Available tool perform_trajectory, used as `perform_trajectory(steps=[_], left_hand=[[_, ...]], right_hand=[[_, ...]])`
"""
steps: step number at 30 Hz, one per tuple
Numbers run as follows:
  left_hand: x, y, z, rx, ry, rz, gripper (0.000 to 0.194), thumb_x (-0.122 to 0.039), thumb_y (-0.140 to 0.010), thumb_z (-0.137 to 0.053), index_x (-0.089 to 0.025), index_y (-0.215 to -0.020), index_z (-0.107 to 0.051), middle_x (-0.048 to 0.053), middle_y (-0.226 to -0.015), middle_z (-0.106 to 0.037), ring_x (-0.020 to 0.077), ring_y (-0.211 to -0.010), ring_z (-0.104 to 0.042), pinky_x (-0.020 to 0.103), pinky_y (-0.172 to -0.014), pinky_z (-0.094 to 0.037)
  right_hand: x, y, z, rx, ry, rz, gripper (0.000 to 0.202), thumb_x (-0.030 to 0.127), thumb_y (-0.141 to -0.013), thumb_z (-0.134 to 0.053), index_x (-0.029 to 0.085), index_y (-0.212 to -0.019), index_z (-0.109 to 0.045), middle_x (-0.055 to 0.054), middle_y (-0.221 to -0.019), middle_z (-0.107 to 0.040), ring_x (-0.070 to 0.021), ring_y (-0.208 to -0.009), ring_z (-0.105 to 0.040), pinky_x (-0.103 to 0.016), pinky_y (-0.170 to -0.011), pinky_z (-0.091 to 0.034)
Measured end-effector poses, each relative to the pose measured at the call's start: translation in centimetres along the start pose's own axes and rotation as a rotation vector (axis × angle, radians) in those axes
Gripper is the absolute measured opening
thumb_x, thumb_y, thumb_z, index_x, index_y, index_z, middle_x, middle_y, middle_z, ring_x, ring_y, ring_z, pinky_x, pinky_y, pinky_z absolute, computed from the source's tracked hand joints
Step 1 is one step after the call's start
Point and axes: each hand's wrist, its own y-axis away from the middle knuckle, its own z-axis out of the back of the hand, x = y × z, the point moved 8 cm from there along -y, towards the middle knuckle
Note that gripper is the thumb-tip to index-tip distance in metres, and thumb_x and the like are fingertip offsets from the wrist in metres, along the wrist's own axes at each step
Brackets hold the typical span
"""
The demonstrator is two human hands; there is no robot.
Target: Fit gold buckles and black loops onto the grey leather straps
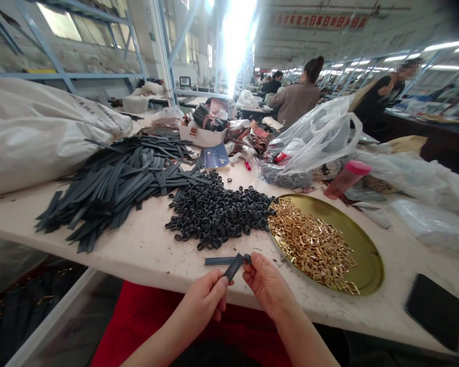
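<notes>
Between thumb and fingers, my left hand (210, 293) grips a dark strap (235, 266) that points up toward my right hand. My right hand (266, 282) pinches a small black loop (247, 259) close to the strap's upper end. Whether the loop touches the strap is hard to make out. Behind them another dark strap (216, 261) lies flat on the table. A heap of black loops (222, 211) sits just beyond my hands. To the right, a round gold tray (371, 255) carries a pile of gold metal buckles (313, 244).
Many loose dark straps (118, 188) are heaped at the left beside a white sack (34, 132). A blue booklet (216, 156), a clear plastic bag (309, 140) and a pink-lidded container (348, 179) stand farther back. A black phone-like slab (435, 311) lies at right. People work beyond.
</notes>
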Motion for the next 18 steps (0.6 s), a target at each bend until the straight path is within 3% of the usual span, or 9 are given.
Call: perform_trajectory(steps=[5, 8, 11, 13, 16, 18], left_hand=[[-0.6, -1.0, 0.4, -0.071, -0.365, -0.093, 0.030, -0.038, -0.084, -0.034, -0.016, -0.083, -0.054, -0.005, -0.049, -0.045, 0.0089, -0.039, -0.041, 0.019, -0.041, -0.031], [-1.1, -1.0, 0.9, -0.096, -0.511, -0.090, 0.029, -0.035, -0.084, -0.033, -0.017, -0.078, -0.055, -0.005, -0.048, -0.044, 0.0115, -0.044, -0.043, 0.020, -0.045, -0.031], [-1.8, -1.1, 1.0, -0.087, -0.656, -0.145, 0.026, -0.031, -0.082, -0.037, -0.018, -0.066, -0.054, -0.002, -0.054, -0.049, 0.0137, -0.053, -0.047, 0.021, -0.052, -0.032], [-2.2, -1.3, 0.9, -0.072, -0.687, -0.183, 0.027, -0.032, -0.082, -0.039, -0.019, -0.064, -0.054, 0.000, -0.060, -0.055, 0.0155, -0.059, -0.050, 0.022, -0.056, -0.033], [-2.3, -1.8, 0.9, -0.095, -0.601, -0.172, 0.027, -0.037, -0.083, -0.037, -0.020, -0.089, -0.057, 0.002, -0.067, -0.060, 0.0183, -0.061, -0.053, 0.024, -0.060, -0.036], [-2.0, -2.2, 1.1, -0.114, -0.517, -0.135, 0.037, -0.041, -0.083, -0.039, -0.020, -0.111, -0.049, 0.002, -0.070, -0.062, 0.0195, -0.062, -0.055, 0.025, -0.062, -0.038]], right_hand=[[-0.9, -0.2, -0.7, -0.011, -0.049, -0.008, 0.031, 0.041, -0.062, -0.070, 0.019, -0.081, -0.058, 0.002, -0.067, -0.056, -0.0095, -0.054, -0.049, -0.023, -0.052, -0.042], [-0.3, -0.3, -0.3, 0.012, 0.183, 0.063, 0.035, 0.044, -0.067, -0.065, 0.017, -0.089, -0.062, 0.001, -0.065, -0.056, -0.0114, -0.056, -0.050, -0.026, -0.057, -0.043], [0.6, -0.1, 0.1, 0.006, 0.474, 0.185, 0.031, 0.043, -0.070, -0.062, 0.016, -0.087, -0.064, 0.000, -0.062, -0.057, -0.0146, -0.062, -0.052, -0.028, -0.062, -0.043], [0.4, 0.0, -0.3, 0.036, 0.541, 0.213, 0.026, 0.040, -0.071, -0.062, 0.017, -0.084, -0.062, 0.000, -0.065, -0.059, -0.0156, -0.064, -0.054, -0.028, -0.063, -0.044], [-0.3, 0.5, -1.1, 0.054, 0.481, 0.228, 0.028, 0.036, -0.071, -0.061, 0.019, -0.092, -0.055, -0.001, -0.074, -0.062, -0.0160, -0.068, -0.058, -0.027, -0.063, -0.045], [-0.3, 0.9, -1.4, 0.037, 0.532, 0.264, 0.037, 0.034, -0.073, -0.060, 0.019, -0.105, -0.049, -0.002, -0.080, -0.064, -0.0163, -0.070, -0.059, -0.027, -0.063, -0.046]])
